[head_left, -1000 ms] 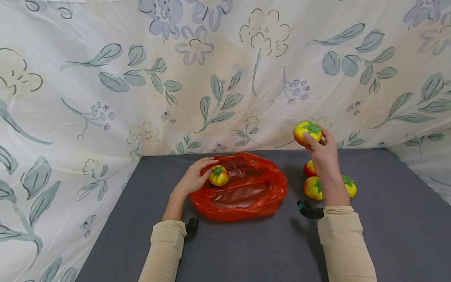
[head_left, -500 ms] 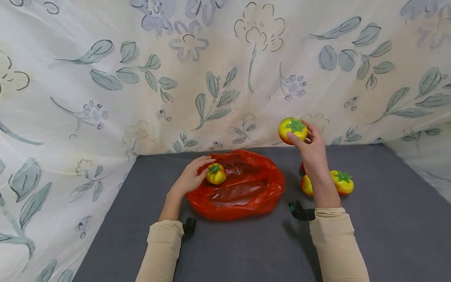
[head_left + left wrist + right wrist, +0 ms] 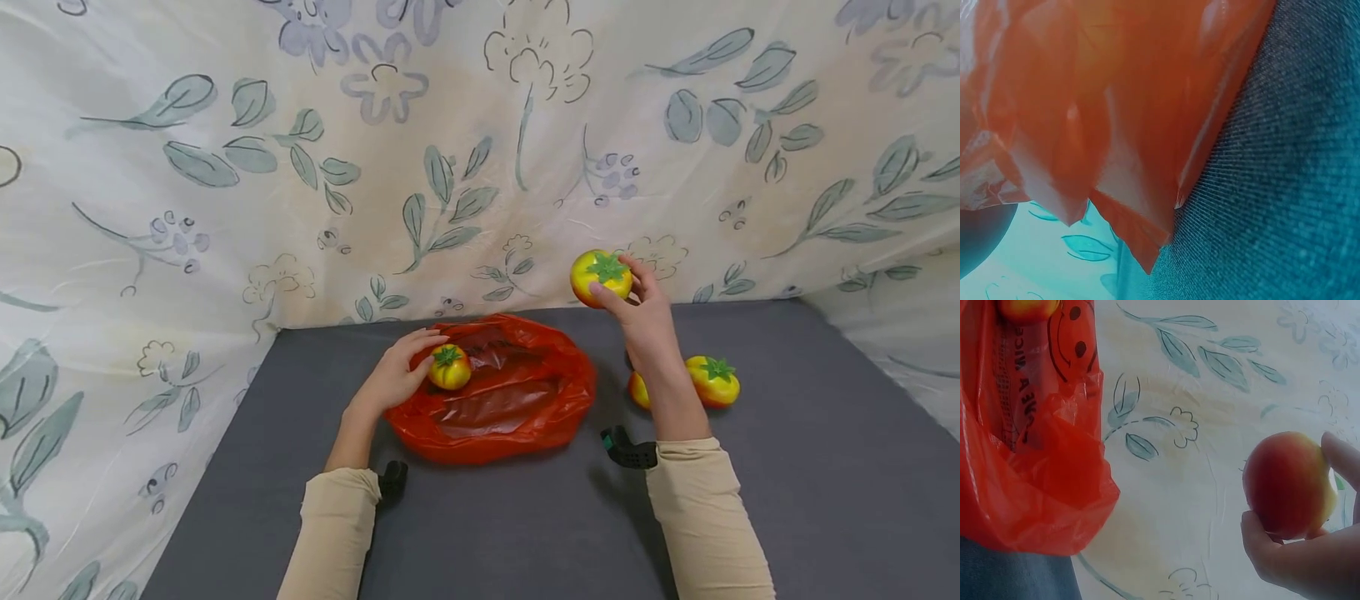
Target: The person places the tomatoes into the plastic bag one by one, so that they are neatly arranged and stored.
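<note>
A yellow-red tomato point(image 3: 587, 280) with a green leafy top is held up in my right hand point(image 3: 647, 321), between thumb and fingers, above and right of the bag. In the right wrist view the same tomato point(image 3: 1285, 484) shows its red underside. My left hand point(image 3: 393, 375) grips the left rim of an open red plastic bag point(image 3: 480, 448), fingers bent over the edge. Just inside that rim, close by the thumb, is another tomato point(image 3: 452, 372). The left wrist view is mostly filled by the bag's outer wall point(image 3: 1141, 125).
To the right of the bag, two more tomatoes lie on the dark grey tabletop point(image 3: 810, 433); one tomato point(image 3: 714, 383) shows well, the other point(image 3: 639, 390) is largely behind the right forearm. A floral cloth point(image 3: 450, 125) hangs along the back and left side.
My right hand has carried its tomato leftward, nearer the bag. The left hand stays at the bag's rim. The whole head view has shifted slightly.
</note>
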`<state>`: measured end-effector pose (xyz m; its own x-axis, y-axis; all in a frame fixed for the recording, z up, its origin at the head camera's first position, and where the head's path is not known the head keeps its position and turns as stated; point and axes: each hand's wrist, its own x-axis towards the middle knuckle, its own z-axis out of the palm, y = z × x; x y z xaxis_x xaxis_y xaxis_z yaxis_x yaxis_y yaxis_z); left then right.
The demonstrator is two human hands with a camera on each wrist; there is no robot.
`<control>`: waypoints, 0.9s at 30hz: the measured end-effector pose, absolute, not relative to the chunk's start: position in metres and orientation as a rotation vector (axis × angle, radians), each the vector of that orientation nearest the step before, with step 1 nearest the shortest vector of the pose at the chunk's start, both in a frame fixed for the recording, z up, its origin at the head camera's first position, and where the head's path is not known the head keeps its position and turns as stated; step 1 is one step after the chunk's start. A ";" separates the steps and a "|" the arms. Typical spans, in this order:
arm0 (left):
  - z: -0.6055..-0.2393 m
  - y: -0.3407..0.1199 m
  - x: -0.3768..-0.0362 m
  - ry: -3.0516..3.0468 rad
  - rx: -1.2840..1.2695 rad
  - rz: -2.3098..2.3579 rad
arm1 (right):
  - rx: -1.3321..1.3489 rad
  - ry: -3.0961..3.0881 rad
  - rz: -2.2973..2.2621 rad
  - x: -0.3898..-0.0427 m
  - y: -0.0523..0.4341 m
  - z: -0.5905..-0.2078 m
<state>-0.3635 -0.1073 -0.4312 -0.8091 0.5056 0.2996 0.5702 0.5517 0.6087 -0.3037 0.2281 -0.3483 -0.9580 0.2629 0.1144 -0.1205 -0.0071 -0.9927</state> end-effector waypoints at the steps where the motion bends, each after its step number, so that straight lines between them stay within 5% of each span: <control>1: -0.431 -0.108 -0.363 -2.685 -0.936 -1.106 | -0.137 -2.004 2.060 -0.304 0.226 -0.348; 27: -0.428 -0.112 -0.362 -2.680 -0.955 -1.094 | 0.004 -2.263 1.963 -0.301 0.184 -0.356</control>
